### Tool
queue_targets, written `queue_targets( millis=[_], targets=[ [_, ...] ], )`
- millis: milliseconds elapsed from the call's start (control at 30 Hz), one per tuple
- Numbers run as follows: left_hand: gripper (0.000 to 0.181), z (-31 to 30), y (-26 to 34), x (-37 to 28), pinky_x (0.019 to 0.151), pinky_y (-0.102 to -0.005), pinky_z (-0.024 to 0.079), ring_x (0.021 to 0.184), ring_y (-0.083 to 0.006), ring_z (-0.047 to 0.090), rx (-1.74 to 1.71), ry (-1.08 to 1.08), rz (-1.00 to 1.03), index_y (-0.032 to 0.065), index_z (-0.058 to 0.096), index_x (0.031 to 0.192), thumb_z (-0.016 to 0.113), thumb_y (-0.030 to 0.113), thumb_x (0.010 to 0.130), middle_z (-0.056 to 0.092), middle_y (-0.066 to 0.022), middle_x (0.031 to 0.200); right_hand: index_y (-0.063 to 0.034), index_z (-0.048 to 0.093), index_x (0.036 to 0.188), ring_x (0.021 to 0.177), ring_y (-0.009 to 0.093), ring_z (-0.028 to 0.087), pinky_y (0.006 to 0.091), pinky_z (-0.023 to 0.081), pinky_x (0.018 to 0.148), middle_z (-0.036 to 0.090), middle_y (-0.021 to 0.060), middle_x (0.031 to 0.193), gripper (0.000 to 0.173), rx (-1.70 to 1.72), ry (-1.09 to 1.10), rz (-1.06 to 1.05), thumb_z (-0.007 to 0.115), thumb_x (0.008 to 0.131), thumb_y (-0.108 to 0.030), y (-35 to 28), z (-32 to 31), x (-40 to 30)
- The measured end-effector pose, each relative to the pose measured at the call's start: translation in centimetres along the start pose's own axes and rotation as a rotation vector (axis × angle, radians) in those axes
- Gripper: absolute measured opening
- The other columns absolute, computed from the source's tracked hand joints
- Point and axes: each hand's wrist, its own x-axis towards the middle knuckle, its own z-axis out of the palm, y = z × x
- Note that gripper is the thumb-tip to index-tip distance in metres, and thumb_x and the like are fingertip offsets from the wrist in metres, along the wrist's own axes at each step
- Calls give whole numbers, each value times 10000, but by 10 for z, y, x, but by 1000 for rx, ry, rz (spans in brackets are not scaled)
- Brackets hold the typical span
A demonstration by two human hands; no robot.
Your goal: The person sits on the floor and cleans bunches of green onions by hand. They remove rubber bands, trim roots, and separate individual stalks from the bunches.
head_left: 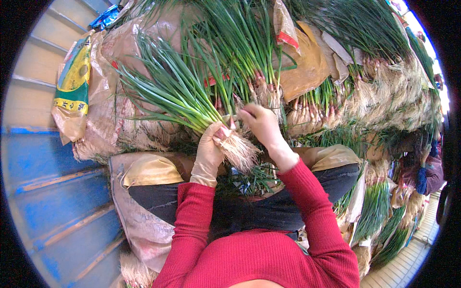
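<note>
My left hand (209,154), in a pale thin glove, is closed around a bunch of green onions (187,102) just above the roots. The leaves fan out to the upper left, and the pale stringy roots hang to the lower right. My right hand (260,126), bare, is beside the bunch on its right with curled fingers; whether it pinches a stalk cannot be told. A single stalk with a reddish base stands between the two hands. Behind them a larger pile of green onions (237,39) lies with its roots towards me.
A brown sheet (309,68) and woven sacks (115,79) lie over the pile. More rooted bundles (381,93) stretch right, and others (374,205) lie at the lower right. Blue and tan ribbed panels (57,172) border the left. Another person's sleeve (432,176) shows at the far right.
</note>
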Motion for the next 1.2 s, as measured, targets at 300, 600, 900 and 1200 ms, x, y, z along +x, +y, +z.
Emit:
queue_targets(
  millis=[300,600,900,1200],
  targets=[
    [271,-5,-8,-2,719,-375,514,770,-252,605,-18,140,-50,8,573,1013,590,181,805,618,-134,880,18,595,921,438,103,516,229,419,387,603,48,678,154,777,-307,346,597,858,-122,-7,34,19],
    [235,17,1,-22,796,-383,456,817,-177,522,-148,-201,17,72,531,990,565,233,822,543,-60,907,10,654,896,633,210,606,315,483,595,643,108,726,246,464,-353,229,594,824,-218,17,40,18],
    [454,22,16,-27,772,-357,452,810,-167,517,-188,-231,112,35,475,1212,536,279,834,533,-49,933,-57,633,978,829,331,621,405,471,773,645,168,911,262,-462,245,22,624,786,-234,54,12,84],
    [323,24,18,-33,778,-333,408,766,-128,450,-323,-339,72,44,446,1089,574,195,834,449,-15,853,6,628,946,555,123,539,273,451,534,606,47,656,266,360,-257,298,642,810,-222,64,53,-7]
  ],
)
